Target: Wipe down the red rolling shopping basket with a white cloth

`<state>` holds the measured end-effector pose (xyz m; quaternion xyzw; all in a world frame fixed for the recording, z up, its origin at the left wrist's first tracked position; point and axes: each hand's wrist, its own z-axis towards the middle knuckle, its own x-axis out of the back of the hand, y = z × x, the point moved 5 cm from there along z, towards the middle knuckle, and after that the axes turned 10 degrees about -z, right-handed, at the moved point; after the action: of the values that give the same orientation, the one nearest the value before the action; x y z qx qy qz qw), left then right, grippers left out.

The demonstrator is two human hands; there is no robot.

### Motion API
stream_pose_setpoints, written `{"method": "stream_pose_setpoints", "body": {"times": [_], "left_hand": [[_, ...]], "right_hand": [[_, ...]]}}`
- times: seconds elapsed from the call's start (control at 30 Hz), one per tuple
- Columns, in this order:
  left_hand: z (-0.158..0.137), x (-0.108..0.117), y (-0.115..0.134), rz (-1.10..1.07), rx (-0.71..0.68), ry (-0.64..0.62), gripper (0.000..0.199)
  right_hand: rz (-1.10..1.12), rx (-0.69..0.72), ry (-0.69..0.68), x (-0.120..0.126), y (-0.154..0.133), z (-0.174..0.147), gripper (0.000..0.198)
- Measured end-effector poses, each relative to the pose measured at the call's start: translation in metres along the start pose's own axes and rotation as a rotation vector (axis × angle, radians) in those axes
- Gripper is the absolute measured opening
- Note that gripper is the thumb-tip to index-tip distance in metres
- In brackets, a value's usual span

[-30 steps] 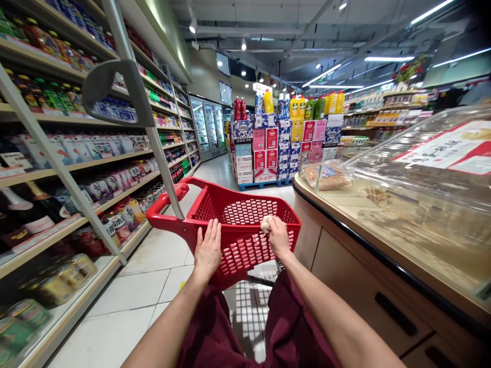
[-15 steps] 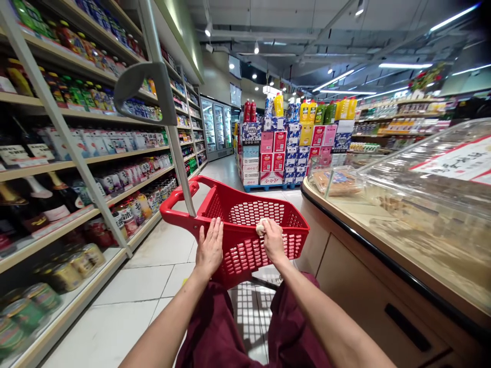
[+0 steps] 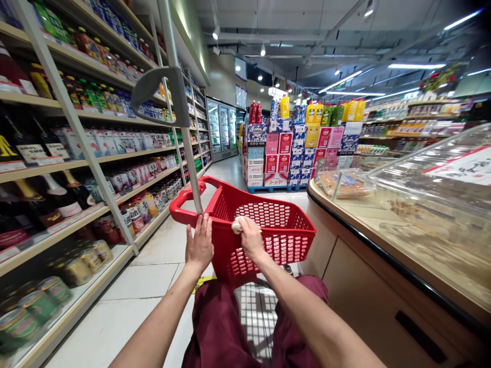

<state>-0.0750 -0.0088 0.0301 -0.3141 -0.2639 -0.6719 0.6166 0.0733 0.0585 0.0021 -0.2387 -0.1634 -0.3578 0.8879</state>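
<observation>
Lying against the near side of a red cart (image 3: 222, 250), the fingers of the left hand (image 3: 199, 246) were stretched out straight and nearly together, gripping nothing, with their tips at the rim. A metal pole (image 3: 191, 163) met the cart just beyond those fingertips, and a grey looped handle (image 3: 179, 94) was fixed on it, well above them. To the right of the left fingers and near them, the right hand (image 3: 251, 239) had its fingers curled closed around a wadded white cloth (image 3: 237, 226), which touched the cart's near rim. Below both sets of fingers came maroon trousers (image 3: 218, 327), and a yellow floor marking (image 3: 202, 282) showed below the left fingers, slightly to their right. Shelves (image 3: 46, 172) of bottles (image 3: 64, 198), cans (image 3: 52, 294) and packets (image 3: 111, 142) stood to the left of the left fingers, well apart. Stacked cartons (image 3: 284, 158) topped with juice bottles (image 3: 314, 115) stood well beyond the right fingers. A counter (image 3: 356, 286) bearing clear plastic packs (image 3: 345, 186) ran to the right of the right fingers, apart from them.
</observation>
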Motion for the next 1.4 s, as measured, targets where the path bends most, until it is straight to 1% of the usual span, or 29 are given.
{"method": "stream_pose_setpoints", "body": {"times": [0.1,0.13,0.17,0.2,0.27,0.33,0.37,0.43,0.53,0.57,0.63,0.77,0.83,0.93,1.0,1.07,1.13,1.2,1.23,1.27,1.37,1.4], "left_hand": [[-0.001,0.001,-0.003,0.001,-0.009,0.014,0.067],[-0.001,0.001,-0.005,0.002,-0.010,0.019,0.068],[-0.001,0.001,-0.007,0.004,-0.010,0.023,0.069],[-0.002,0.002,-0.008,0.006,-0.010,0.026,0.069],[-0.003,0.001,-0.007,0.008,-0.020,0.024,0.069],[-0.002,-0.001,0.000,0.012,-0.046,0.013,0.067],[0.000,-0.003,0.005,0.015,-0.065,0.005,0.066],[0.004,-0.007,0.019,0.023,-0.107,-0.017,0.064],[0.011,-0.013,0.039,0.040,-0.158,-0.060,0.060],[0.013,-0.015,0.043,0.046,-0.163,-0.070,0.060],[0.015,-0.016,0.047,0.053,-0.163,-0.080,0.060],[0.017,-0.022,0.055,0.050,-0.162,-0.106,0.062],[0.018,-0.027,0.066,0.038,-0.180,-0.132,0.062],[0.020,-0.036,0.085,0.025,-0.217,-0.171,0.062],[0.020,-0.041,0.092,0.023,-0.225,-0.195,0.062],[0.020,-0.044,0.096,0.020,-0.223,-0.217,0.063],[0.020,-0.047,0.099,0.014,-0.220,-0.234,0.063],[0.019,-0.051,0.106,0.004,-0.234,-0.258,0.063],[0.019,-0.053,0.111,-0.001,-0.246,-0.270,0.062],[0.019,-0.056,0.115,-0.005,-0.258,-0.279,0.062],[0.019,-0.063,0.126,-0.009,-0.270,-0.278,0.061],[0.019,-0.064,0.127,-0.009,-0.270,-0.273,0.061]], "right_hand": [[0.049,0.051,-0.032,-0.017,-0.045,0.019,0.033],[0.051,0.065,-0.032,-0.019,-0.052,0.023,0.032],[0.051,0.085,-0.030,-0.019,-0.053,0.024,0.032],[0.048,0.103,-0.026,-0.017,-0.048,0.021,0.032],[0.024,0.100,-0.004,-0.007,-0.024,0.010,0.033],[-0.025,0.041,0.026,0.002,0.006,-0.003,0.034],[-0.046,0.015,0.036,0.005,0.015,-0.007,0.034],[-0.057,0.023,0.025,0.002,0.019,-0.010,0.036],[-0.028,0.083,-0.011,-0.006,0.009,-0.007,0.038],[-0.027,0.092,-0.023,-0.006,0.010,-0.006,0.039],[-0.050,0.078,-0.033,0.001,0.025,-0.009,0.039],[-0.151,-0.039,0.004,0.026,0.073,-0.023,0.039],[-0.175,-0.048,0.004,0.029,0.079,-0.026,0.039],[-0.171,0.023,-0.024,0.023,0.075,-0.025,0.039],[-0.180,0.032,-0.035,0.027,0.086,-0.026,0.037],[-0.220,-0.032,-0.010,0.041,0.113,-0.031,0.035],[-0.270,-0.134,0.049,0.060,0.144,-0.038,0.036],[-0.306,-0.209,0.098,0.073,0.163,-0.043,0.038],[-0.310,-0.211,0.094,0.074,0.166,-0.043,0.039],[-0.303,-0.183,0.068,0.072,0.164,-0.043,0.039],[-0.260,-0.029,-0.033,0.064,0.156,-0.041,0.039],[-0.247,-0.006,-0.040,0.066,0.159,-0.041,0.040]]}}
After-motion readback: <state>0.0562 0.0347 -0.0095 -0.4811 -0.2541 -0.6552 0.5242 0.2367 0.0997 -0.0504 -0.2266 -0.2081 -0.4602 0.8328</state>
